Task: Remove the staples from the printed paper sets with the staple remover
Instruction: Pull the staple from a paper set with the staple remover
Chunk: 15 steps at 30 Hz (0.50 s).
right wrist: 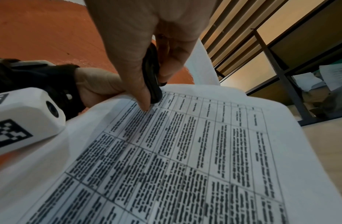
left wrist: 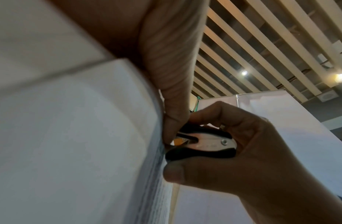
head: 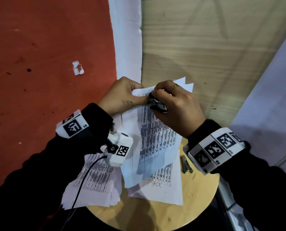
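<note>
- A round pale wooden stool top [head: 200,194] carried loose printed white sheets [head: 95,177] at 8 o'clock and a strip of metal staples [head: 186,165] at 3 o'clock.
- A stapled set of white table-printed pages [head: 157,135] was raised above it.
- The left hand [head: 122,95] pinched the set's top corner.
- The right hand [head: 177,104], at 12 o'clock, squeezed a black-and-chrome staple remover [head: 159,105] against that corner.

- Head view: dim, even indoor light; the sleeves [head: 38,172] go almost solid black, and straight lines bow toward the edges.
- Left wrist view: two ceiling lamps [left wrist: 244,73] glare; the close paper [left wrist: 70,136] is blurred and grey.
- Right wrist view: table text on the paper [right wrist: 185,151] smears, and the hand [right wrist: 147,37] is soft.
</note>
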Available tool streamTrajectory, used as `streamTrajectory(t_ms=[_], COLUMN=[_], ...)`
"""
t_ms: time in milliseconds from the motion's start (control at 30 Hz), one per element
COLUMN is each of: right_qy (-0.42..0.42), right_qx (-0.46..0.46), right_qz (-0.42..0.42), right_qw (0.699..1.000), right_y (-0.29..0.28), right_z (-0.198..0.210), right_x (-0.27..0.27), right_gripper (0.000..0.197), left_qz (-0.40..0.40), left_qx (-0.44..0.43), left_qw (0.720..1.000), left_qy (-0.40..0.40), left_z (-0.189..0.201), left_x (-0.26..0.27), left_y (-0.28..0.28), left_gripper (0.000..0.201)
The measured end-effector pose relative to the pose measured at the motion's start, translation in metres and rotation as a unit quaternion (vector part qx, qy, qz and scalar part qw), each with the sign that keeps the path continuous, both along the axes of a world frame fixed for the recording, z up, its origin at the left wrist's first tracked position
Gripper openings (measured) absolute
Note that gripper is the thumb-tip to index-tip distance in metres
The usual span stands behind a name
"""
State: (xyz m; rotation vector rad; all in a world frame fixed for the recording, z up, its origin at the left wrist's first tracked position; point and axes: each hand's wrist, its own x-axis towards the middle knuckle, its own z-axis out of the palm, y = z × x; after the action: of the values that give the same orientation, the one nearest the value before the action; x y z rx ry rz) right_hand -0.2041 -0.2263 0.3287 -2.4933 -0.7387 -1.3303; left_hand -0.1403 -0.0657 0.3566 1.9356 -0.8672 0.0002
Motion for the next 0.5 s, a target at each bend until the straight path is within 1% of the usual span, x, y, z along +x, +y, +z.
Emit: streamTrajectory(t_ms=[200, 300, 433, 500], right_qy=[-0.010, -0.005, -0.005, -0.008], right_qx=[0.000, -0.002, -0.024, -0.030], right_qz=[0.002, 0.007, 0.003, 0.002], right_qw=[1.000, 1.000, 1.000, 1.000], right_y=[0.0036, 0.0051, 0.0068, 0.0065], right_z=[-0.0012, -0.0014, 0.0001, 0.0004], right_x=[0.0033, 0.0046, 0.0058, 0.0073], right_gripper=[0.021, 0.019, 0.015, 0.014], left_qz=[0.012, 0.008, 0.000, -0.003], left_qx=[0.000, 0.001, -0.006, -0.008], left_qw=[1.000, 1.000, 0.999, 0.999], left_qy=[-0.002, 0.010, 0.032, 0.039], left_z=[0.0013, -0.0009, -0.0041, -0.0037], left_x=[-0.0003, 0.0004, 0.0012, 0.0003], left_y=[0.0007, 0.0014, 0.0046, 0.0058], left_gripper=[0.028, 0.036, 0.055, 0.055])
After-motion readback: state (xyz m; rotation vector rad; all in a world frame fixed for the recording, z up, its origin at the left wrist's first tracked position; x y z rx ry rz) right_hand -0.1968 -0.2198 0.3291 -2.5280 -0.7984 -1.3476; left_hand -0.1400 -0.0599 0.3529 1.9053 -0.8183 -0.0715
